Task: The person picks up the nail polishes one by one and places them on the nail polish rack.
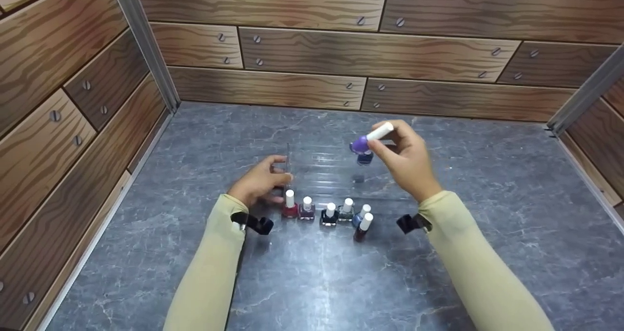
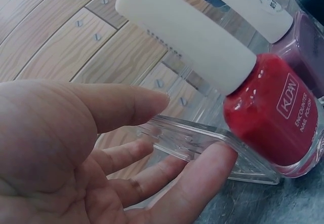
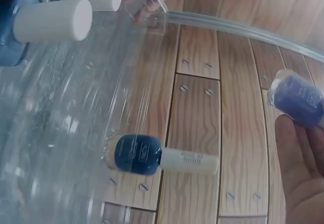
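In the head view my right hand (image 1: pixel 407 163) pinches a purple nail polish bottle (image 1: pixel 360 145) by its white cap, tilted and held up over the clear stepped rack (image 1: pixel 321 177). Just below it a dark blue nail polish bottle (image 1: pixel 364 159) stands on the rack; the right wrist view shows this bottle (image 3: pixel 139 154) whole. My left hand (image 1: pixel 261 180) holds the rack's left side panel, thumb at the panel's edge and fingers along its outside. Close by its fingers stands a red nail polish bottle (image 2: pixel 273 112), large in the left wrist view.
Along the rack's front stand more white-capped bottles: mauve (image 1: pixel 307 209), black (image 1: pixel 329 216), dark green (image 1: pixel 346 211), blue (image 1: pixel 361 217) and dark red (image 1: pixel 362 228). Wood-patterned walls (image 1: pixel 302 87) enclose the grey marbled table (image 1: pixel 312 282) at the back and sides.
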Demonstrator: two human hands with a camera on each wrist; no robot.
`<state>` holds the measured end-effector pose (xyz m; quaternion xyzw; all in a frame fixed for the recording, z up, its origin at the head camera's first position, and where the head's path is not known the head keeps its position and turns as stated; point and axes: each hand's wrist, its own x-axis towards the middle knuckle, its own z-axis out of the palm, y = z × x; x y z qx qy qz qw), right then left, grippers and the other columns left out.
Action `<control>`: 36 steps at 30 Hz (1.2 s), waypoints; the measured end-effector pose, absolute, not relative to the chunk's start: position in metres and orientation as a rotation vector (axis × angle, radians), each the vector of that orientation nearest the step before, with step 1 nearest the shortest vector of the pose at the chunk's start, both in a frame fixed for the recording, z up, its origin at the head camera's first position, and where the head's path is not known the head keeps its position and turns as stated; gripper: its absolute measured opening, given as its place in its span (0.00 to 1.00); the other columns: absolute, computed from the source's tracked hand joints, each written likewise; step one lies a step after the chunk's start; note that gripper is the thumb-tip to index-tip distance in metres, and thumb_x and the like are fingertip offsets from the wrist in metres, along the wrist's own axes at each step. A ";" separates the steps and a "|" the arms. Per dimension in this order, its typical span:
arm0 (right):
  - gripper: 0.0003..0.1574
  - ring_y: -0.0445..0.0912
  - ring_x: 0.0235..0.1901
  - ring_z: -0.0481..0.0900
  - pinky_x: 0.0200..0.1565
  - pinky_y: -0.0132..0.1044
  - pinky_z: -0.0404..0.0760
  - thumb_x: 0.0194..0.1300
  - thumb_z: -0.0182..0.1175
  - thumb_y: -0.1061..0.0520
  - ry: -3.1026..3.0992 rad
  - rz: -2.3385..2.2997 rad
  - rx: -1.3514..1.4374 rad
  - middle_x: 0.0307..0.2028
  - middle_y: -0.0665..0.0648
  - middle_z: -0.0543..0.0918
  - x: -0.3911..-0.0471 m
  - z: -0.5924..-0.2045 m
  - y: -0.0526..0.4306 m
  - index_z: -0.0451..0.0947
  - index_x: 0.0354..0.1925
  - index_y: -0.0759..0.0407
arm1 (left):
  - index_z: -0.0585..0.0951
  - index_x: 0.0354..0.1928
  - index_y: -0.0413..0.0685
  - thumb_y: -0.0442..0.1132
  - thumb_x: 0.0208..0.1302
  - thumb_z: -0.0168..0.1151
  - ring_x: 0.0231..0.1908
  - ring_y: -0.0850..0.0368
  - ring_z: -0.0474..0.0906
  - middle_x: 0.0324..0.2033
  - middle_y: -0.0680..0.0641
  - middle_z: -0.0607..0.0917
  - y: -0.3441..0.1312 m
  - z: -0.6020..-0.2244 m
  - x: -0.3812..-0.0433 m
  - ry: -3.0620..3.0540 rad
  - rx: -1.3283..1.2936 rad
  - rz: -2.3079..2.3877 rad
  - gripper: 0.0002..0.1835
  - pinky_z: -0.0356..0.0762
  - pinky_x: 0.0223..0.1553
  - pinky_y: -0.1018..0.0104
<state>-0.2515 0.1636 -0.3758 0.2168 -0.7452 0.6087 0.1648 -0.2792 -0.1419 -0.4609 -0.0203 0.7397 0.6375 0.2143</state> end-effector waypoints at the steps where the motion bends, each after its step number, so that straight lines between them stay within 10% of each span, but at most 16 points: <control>1: 0.16 0.46 0.44 0.85 0.48 0.36 0.90 0.65 0.65 0.73 -2.134 1.737 0.630 0.42 0.57 0.84 -0.254 -0.375 0.160 0.76 0.51 0.76 | 0.61 0.78 0.53 0.34 0.71 0.65 0.54 0.42 0.82 0.67 0.38 0.73 -0.142 -0.461 -0.280 2.049 -0.051 1.772 0.37 0.92 0.39 0.57; 7: 0.14 0.50 0.41 0.86 0.38 0.36 0.91 0.65 0.69 0.68 -2.326 1.616 0.677 0.43 0.60 0.85 -0.271 -0.367 0.138 0.78 0.47 0.69 | 0.61 0.78 0.52 0.34 0.71 0.65 0.51 0.44 0.82 0.66 0.38 0.74 -0.142 -0.463 -0.280 2.059 -0.041 1.768 0.37 0.92 0.38 0.57; 21: 0.09 0.49 0.46 0.85 0.56 0.44 0.84 0.65 0.71 0.59 -2.726 1.238 0.761 0.42 0.55 0.86 -0.307 -0.370 0.090 0.81 0.41 0.58 | 0.62 0.78 0.53 0.36 0.71 0.65 0.55 0.43 0.81 0.68 0.37 0.72 -0.141 -0.463 -0.281 2.064 -0.058 1.770 0.37 0.92 0.38 0.56; 36: 0.06 0.48 0.37 0.82 0.43 0.40 0.85 0.68 0.69 0.58 -2.909 1.063 0.730 0.36 0.55 0.87 -0.325 -0.384 0.068 0.81 0.37 0.59 | 0.62 0.78 0.52 0.34 0.71 0.64 0.55 0.40 0.81 0.68 0.37 0.72 -0.142 -0.463 -0.282 2.038 -0.065 1.784 0.36 0.92 0.38 0.56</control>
